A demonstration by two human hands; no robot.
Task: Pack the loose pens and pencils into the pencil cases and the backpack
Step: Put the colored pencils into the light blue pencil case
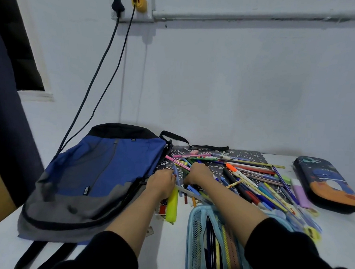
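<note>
1. The left hand (162, 180) and right hand (198, 174) are held close together in the left end of the pile of pens and pencils (252, 180). The fingers are curled down among them, but a firm grip cannot be told.
2. The pile is spread between the soft fabric backpack (99, 171) at left and the hard-shell pencil case (325, 183) at far right.
3. The slim, smooth barrels could be rolled off the desk (165, 248) or dropped from an overfull handful.
4. Pencil points could be snagged in the netting of the floppy mesh pencil case (197, 239), which lies open nearest.
</note>
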